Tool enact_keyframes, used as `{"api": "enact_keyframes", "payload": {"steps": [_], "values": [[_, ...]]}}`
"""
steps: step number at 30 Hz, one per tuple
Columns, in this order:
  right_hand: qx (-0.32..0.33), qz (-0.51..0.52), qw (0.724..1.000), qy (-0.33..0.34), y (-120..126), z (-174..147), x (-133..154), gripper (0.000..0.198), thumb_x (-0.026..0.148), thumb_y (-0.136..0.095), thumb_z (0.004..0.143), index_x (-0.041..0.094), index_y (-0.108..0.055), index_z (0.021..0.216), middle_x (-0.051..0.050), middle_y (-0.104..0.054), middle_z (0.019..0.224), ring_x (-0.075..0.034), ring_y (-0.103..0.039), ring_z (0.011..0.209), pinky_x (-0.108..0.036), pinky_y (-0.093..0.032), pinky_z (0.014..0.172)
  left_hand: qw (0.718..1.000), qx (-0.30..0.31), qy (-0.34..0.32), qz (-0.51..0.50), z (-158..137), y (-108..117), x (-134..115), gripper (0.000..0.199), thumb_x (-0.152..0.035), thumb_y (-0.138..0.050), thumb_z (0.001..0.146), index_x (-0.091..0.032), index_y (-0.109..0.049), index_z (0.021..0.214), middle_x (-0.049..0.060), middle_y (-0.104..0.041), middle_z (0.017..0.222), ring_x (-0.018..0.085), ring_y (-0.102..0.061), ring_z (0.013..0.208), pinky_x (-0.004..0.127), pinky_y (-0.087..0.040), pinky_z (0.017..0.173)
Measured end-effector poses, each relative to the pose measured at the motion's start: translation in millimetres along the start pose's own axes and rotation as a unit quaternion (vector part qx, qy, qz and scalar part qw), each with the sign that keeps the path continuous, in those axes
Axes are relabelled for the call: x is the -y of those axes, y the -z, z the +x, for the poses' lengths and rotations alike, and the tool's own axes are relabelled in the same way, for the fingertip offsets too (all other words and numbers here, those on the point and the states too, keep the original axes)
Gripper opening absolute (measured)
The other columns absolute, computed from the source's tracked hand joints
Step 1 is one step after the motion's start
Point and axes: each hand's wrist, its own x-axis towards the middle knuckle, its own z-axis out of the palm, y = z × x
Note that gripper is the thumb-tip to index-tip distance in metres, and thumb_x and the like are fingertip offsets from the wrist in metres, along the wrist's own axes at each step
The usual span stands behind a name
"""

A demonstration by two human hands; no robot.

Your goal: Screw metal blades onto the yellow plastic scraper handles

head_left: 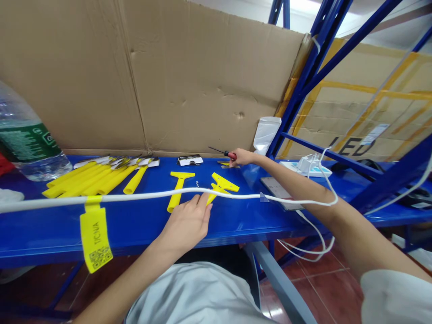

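Note:
My left hand point(189, 218) is closed around the handle of a yellow scraper point(225, 183), whose wide head points away to the right. A second yellow scraper point(177, 191) without a visible blade lies just left of these fingers. Farther back, my right hand point(242, 157) grips a screwdriver point(232, 155) with a red and black handle, its thin shaft pointing left. Under the right fingertips lie small flat metal pieces point(225, 164), partly hidden by the hand. A white cable point(135, 196) crosses in front of the scrapers, with a yellow tag point(96, 238) hanging from it.
Several yellow scrapers with blades point(97, 177) are piled on the blue table point(141, 229). A water bottle point(30, 139) stands left, a small black-and-white box point(190, 160) behind. A phone point(281, 191) and a power strip point(305, 167) lie right, near blue posts point(310, 67). Cardboard point(202, 81) walls the back.

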Motion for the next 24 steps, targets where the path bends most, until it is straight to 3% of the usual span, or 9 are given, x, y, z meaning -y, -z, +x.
{"api": "enact_keyframes", "payload": {"steps": [5, 10, 17, 22, 24], "values": [[-0.011, 0.032, 0.999, 0.007, 0.1, -12.6, 16.9, 0.046, 0.048, -0.096, 0.072, 0.020, -0.061, 0.078, -0.007, -0.079, 0.087, -0.018, -0.065, 0.071, -0.030, -0.046, 0.064, 1.000, -0.001, 0.003, -0.002, -0.3, -2.2, 0.4, 0.038, -0.028, -0.044, 0.120, -0.017, -0.072, 0.144, 0.015, -0.085, 0.123, 0.030, -0.086, 0.107, 0.039, -0.069, 0.095], [0.057, 0.089, 0.994, 0.042, -15.6, -44.0, 48.5, 0.052, 0.061, -0.093, 0.073, 0.021, -0.061, 0.083, -0.009, -0.084, 0.112, -0.020, -0.072, 0.083, -0.028, -0.052, 0.061, 0.999, 0.003, -0.036, -0.024, -2.0, 0.8, 0.3, 0.044, -0.027, -0.043, 0.121, -0.017, -0.064, 0.157, 0.017, -0.082, 0.139, 0.032, -0.085, 0.116, 0.043, -0.069, 0.097], [0.098, 0.068, 0.991, 0.056, -34.1, -70.9, 97.6, 0.054, 0.056, -0.103, 0.061, 0.020, -0.070, 0.083, -0.001, -0.078, 0.087, -0.019, -0.066, 0.077, -0.028, -0.047, 0.064, 0.994, 0.042, -0.085, -0.050, -5.8, 11.4, -1.4, 0.043, -0.028, -0.044, 0.121, -0.019, -0.065, 0.157, 0.014, -0.083, 0.133, 0.032, -0.084, 0.117, 0.043, -0.068, 0.099], [0.069, 0.050, 0.995, 0.054, -39.8, -67.2, 111.6, 0.064, 0.055, -0.105, 0.053, 0.022, -0.053, 0.068, 0.007, -0.051, 0.063, -0.012, -0.043, 0.064, -0.029, -0.029, 0.057, 0.993, 0.052, -0.081, -0.062, -5.5, 12.3, -0.6, 0.045, -0.028, -0.043, 0.121, -0.019, -0.063, 0.159, 0.015, -0.082, 0.133, 0.033, -0.084, 0.116, 0.045, -0.068, 0.098], [0.064, 0.059, 0.995, 0.045, -40.9, -65.5, 109.9, 0.069, 0.059, -0.105, 0.053, 0.022, -0.049, 0.067, 0.007, -0.050, 0.063, -0.011, -0.043, 0.062, -0.029, -0.030, 0.055, 0.993, 0.048, -0.081, -0.068, -5.5, 11.0, -0.1, 0.048, -0.029, -0.043, 0.121, -0.019, -0.059, 0.165, 0.015, -0.083, 0.132, 0.034, -0.084, 0.116, 0.047, -0.069, 0.098]]}}
